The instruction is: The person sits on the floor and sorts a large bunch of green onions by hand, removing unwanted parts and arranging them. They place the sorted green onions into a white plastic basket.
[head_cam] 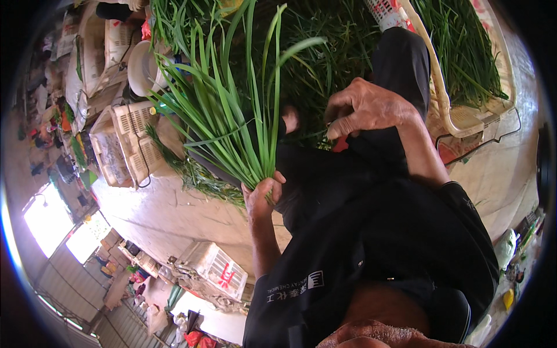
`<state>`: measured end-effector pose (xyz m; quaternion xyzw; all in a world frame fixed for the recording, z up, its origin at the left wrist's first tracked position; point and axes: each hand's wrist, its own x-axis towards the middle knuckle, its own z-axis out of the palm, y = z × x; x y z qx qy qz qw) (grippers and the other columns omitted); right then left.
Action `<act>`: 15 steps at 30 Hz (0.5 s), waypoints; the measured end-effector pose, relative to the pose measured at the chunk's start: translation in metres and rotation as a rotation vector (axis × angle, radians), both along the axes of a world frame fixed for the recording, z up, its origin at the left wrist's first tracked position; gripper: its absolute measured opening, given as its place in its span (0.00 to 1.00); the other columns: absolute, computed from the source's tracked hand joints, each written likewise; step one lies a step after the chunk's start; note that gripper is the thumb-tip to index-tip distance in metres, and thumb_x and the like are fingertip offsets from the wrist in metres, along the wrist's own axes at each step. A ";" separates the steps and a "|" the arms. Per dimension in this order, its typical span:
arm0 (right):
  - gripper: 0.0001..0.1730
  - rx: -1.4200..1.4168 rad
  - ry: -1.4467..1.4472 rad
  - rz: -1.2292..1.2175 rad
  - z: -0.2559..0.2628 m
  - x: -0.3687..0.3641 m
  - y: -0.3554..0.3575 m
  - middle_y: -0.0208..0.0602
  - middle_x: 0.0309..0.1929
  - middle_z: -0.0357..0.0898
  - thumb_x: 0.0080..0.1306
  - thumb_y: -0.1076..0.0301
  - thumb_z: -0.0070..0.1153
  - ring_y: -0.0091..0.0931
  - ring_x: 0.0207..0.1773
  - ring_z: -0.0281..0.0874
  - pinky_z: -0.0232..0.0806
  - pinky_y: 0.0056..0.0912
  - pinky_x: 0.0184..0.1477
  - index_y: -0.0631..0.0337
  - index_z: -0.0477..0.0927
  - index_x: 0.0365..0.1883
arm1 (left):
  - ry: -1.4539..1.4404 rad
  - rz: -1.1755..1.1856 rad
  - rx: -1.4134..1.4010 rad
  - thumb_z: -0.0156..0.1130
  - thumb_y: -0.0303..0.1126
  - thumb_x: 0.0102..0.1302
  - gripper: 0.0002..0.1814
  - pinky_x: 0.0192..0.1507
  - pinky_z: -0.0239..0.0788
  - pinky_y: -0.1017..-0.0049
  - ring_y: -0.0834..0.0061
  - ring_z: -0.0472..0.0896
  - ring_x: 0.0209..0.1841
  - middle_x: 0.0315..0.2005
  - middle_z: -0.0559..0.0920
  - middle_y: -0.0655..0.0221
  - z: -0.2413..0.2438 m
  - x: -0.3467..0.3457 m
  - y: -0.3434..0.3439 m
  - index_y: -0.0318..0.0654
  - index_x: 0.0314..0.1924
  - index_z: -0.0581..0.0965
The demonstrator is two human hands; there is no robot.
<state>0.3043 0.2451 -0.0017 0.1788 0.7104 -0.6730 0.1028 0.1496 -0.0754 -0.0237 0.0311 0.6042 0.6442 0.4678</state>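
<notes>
My left hand (262, 196) grips a bunch of Chinese chives (230, 117) by the stalk ends, in front of my left thigh. The long green leaves fan out upward and away from me. My right hand (367, 106) is to the right of the bunch, beside my right knee, with its fingers curled and a gap between them and the thumb. Nothing plainly shows in that hand, though its palm side is partly hidden. Beneath and beyond both hands lies a large heap of loose chives (304, 56), partly in shadow.
At right, a pale plastic basket (450, 124) with a thick handle holds more chives (457, 52). Crates (130, 143) and a white bucket (143, 69) stand at left. Chive trimmings (209, 185) lie on the floor (204, 222). Another crate (217, 269) is lower left.
</notes>
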 end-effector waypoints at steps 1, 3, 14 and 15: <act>0.20 -0.113 0.038 -0.004 0.007 -0.001 -0.002 0.36 0.32 0.89 0.62 0.56 0.73 0.22 0.35 0.87 0.76 0.28 0.36 0.66 0.88 0.40 | -0.007 -0.011 0.015 0.56 0.26 0.61 0.17 0.15 0.59 0.77 0.75 0.67 0.12 0.29 0.80 0.47 -0.001 -0.001 0.001 0.23 0.49 0.72; 0.19 -0.134 0.303 -0.146 0.003 -0.006 -0.012 0.38 0.34 0.89 0.64 0.59 0.71 0.23 0.36 0.87 0.78 0.28 0.37 0.67 0.87 0.44 | -0.008 -0.011 0.010 0.55 0.27 0.61 0.17 0.15 0.59 0.77 0.75 0.67 0.12 0.29 0.80 0.48 -0.001 -0.001 0.004 0.23 0.47 0.73; 0.13 0.333 0.396 -0.396 -0.025 -0.062 -0.044 0.50 0.29 0.86 0.67 0.69 0.63 0.40 0.31 0.88 0.78 0.41 0.36 0.68 0.83 0.46 | 0.009 0.005 0.060 0.55 0.27 0.62 0.14 0.16 0.59 0.78 0.78 0.67 0.14 0.30 0.82 0.48 0.001 0.001 0.014 0.24 0.45 0.75; 0.13 0.264 0.361 -0.378 -0.027 -0.061 -0.044 0.51 0.29 0.86 0.67 0.69 0.63 0.40 0.30 0.88 0.78 0.41 0.36 0.68 0.83 0.46 | 0.016 -0.005 0.056 0.55 0.26 0.62 0.14 0.16 0.59 0.78 0.78 0.67 0.14 0.31 0.82 0.48 0.001 0.000 0.014 0.24 0.45 0.75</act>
